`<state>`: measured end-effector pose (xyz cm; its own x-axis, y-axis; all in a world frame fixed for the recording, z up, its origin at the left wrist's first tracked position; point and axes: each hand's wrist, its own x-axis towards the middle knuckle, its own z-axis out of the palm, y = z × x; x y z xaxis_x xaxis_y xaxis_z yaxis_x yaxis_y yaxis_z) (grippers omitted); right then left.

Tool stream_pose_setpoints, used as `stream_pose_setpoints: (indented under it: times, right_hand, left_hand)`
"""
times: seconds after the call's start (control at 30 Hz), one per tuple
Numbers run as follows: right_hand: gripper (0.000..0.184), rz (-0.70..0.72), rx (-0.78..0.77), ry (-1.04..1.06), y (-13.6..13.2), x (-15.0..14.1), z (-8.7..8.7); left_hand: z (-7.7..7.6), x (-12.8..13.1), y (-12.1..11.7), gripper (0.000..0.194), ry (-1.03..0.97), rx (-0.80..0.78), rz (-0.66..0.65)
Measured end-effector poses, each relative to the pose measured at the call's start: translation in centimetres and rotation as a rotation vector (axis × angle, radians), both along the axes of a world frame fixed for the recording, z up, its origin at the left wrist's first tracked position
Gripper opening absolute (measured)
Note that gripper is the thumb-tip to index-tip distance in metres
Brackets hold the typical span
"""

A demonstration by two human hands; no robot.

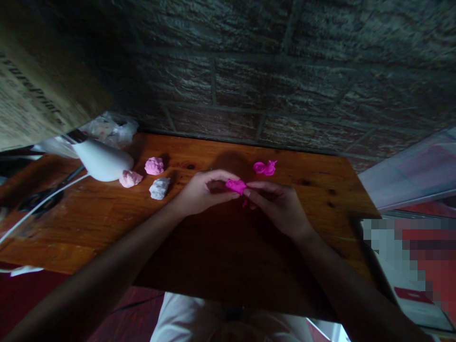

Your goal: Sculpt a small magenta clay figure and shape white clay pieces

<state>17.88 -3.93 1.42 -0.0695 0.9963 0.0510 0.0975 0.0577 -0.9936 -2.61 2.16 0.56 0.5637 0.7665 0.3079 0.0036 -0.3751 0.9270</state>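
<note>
A bright magenta lump of modelling clay is pinched between both hands above the middle of the wooden table. My left hand grips its left side between thumb and fingers. On the right side, the fingertips of my right hand close on the same lump. A small magenta bit shows just below the lump; whether it is attached I cannot tell. Farther back on the table sits a small magenta clay figure with a coiled, snail-like shape, apart from both hands.
Left of my hands lie a pink clay lump, a paler pink lump and a whitish lump. Beside them stands a white lamp base under a printed shade. Dark scissors and a white cable are farther left. A brick wall borders the table.
</note>
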Motion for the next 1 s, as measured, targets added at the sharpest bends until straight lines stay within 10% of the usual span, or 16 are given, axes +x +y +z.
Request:
stream_pose_setpoints:
  times: [1.0]
  right_hand:
    - [0.026, -0.090, 0.030, -0.036, -0.07, -0.41, -0.41]
  left_hand:
    - [0.02, 0.30, 0.23, 0.029, -0.087, -0.139, 0.068]
